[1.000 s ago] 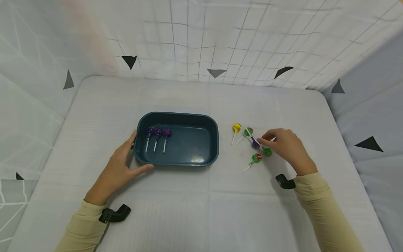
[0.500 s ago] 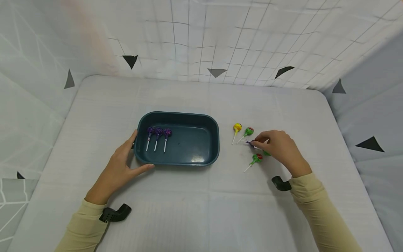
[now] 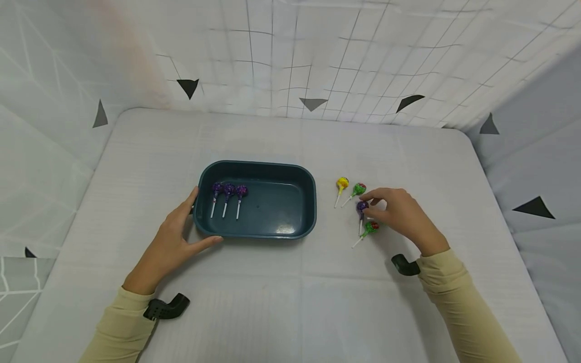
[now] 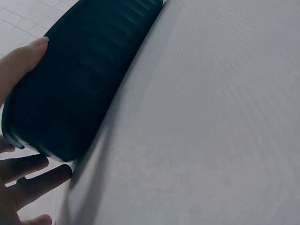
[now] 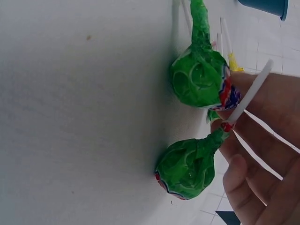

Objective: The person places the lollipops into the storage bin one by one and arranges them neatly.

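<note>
My left hand [image 3: 169,247] rests at the left end of a dark teal tray [image 3: 290,234], thumb along the front rim and fingers spread by the end wall. Three purple lollipops [image 3: 229,190] lie side by side inside. My right hand [image 3: 406,217] pinches another purple lollipop [image 3: 361,206] by its head, the stick pointing toward the person. Just in front lies a green lollipop [image 3: 371,227]. One more green lollipop [image 5: 185,168], under the hand, shows in the right wrist view with its stick in front of the fingers.
Behind the right fingertips lie a yellow lollipop [image 3: 342,183] and a green lollipop [image 3: 359,188]. A white cloth covers the table [image 3: 272,312]. White curtains with grid lines [image 3: 313,60] hang behind it and at the sides.
My right hand has shifted slightly left and turned the purple lollipop, so its stick now points toward the person instead of away. The left hand and tray have stayed put.
</note>
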Demonstrator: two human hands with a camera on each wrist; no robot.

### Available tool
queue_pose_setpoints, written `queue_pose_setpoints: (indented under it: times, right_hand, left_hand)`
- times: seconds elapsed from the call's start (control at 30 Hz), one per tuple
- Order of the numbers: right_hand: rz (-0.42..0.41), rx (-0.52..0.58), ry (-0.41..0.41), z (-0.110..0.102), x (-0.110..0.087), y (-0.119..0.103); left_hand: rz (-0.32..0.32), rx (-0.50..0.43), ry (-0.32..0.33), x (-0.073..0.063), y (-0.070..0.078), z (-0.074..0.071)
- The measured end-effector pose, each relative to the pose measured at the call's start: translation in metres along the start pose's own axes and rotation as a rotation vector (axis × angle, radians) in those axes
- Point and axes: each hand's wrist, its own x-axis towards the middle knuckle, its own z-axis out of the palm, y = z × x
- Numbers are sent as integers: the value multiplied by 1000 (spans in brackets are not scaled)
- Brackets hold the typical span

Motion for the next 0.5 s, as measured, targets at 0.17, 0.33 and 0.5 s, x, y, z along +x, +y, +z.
queue_pose_setpoints:
  times: [0.17,0.33,0.5]
  right_hand:
    - [7,24,-7,2,1,2]
    - [12,41,-15,5,3,3]
    - [-3,54,-12,8,6,3]
  left_hand:
    - [-6,2,-6,0,0,0]
    - [-9,2,-8,0,0,0]
    - [-5,-2,-6,0,0,0]
